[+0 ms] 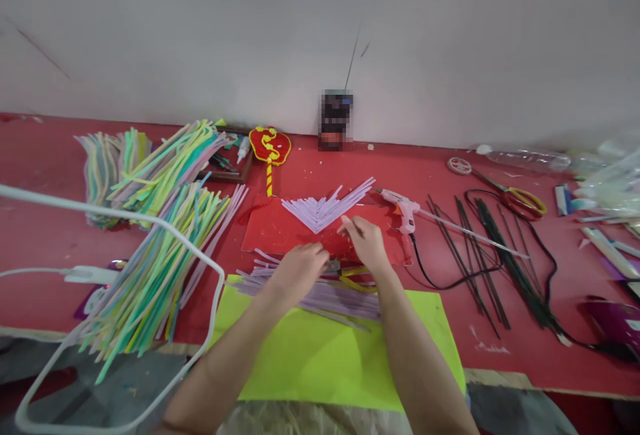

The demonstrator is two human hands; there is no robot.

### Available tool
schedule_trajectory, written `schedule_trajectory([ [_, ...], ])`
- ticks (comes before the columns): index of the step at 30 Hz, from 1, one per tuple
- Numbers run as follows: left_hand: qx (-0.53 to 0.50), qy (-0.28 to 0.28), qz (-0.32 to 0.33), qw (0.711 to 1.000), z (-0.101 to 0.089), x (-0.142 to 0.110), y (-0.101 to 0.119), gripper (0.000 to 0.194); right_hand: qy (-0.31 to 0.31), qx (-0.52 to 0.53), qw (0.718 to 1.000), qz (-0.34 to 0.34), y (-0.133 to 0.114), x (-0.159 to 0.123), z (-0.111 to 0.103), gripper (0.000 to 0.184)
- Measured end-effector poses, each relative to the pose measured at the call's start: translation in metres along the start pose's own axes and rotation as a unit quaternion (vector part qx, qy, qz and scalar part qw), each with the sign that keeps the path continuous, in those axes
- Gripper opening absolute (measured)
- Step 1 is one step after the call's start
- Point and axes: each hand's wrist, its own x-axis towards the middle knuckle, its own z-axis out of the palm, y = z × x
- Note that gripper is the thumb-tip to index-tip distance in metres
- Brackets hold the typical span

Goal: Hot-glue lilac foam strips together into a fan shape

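Note:
Lavender pipe cleaners laid in a V-shaped piece (320,211) rest on a red board (265,235) in front of me. My left hand (305,267) has its fingers curled just below that piece, over a pile of loose lavender pipe cleaners (345,303). Fingers drawn together, my right hand (364,240) is just below and right of the V. What either hand holds, if anything, is too small or hidden. Between my wrists lies a yellow-handled tool (357,281), partly covered. A lime-green sheet (320,368) spreads under the pile and my forearms.
Bundles of multicoloured pipe cleaners (150,275) cover the left side, near a white tubular frame (223,281). A pink glue gun (406,211) with a cord lies right, then dark green stems (510,261) and scissors (525,201). A red-and-yellow fan-shaped ornament (270,148) lies behind.

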Motion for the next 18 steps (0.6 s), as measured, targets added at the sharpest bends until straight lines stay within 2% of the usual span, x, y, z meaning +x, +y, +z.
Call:
schedule_trajectory([
  [2, 0.004, 0.037, -0.063, 0.997, 0.0, -0.015, -0.01, 0.017, -0.037, -0.032, 0.998, -0.027, -0.001, -0.003, 0.005, 0.04],
  [5, -0.024, 0.088, -0.13, 0.987, 0.002, -0.038, -0.035, 0.02, -0.053, -0.05, 0.997, -0.034, 0.001, -0.005, 0.01, 0.032],
  [9, -0.049, 0.187, -0.181, 0.964, 0.009, -0.065, -0.071, 0.02, -0.063, -0.097, 0.992, -0.049, 0.005, -0.007, 0.015, 0.028],
  [11, -0.055, 0.213, -0.196, 0.956, 0.011, -0.073, -0.084, 0.018, -0.072, -0.129, 0.987, -0.057, 0.007, -0.007, 0.016, 0.029],
  [15, -0.082, 0.192, -0.193, 0.959, 0.005, -0.079, -0.099, 0.008, -0.081, -0.155, 0.983, -0.063, 0.009, -0.008, 0.019, 0.03],
  [18, -0.136, 0.161, -0.196, 0.958, -0.004, -0.078, -0.1, 0.004, -0.084, -0.16, 0.981, -0.067, 0.011, -0.008, 0.019, 0.033],
])
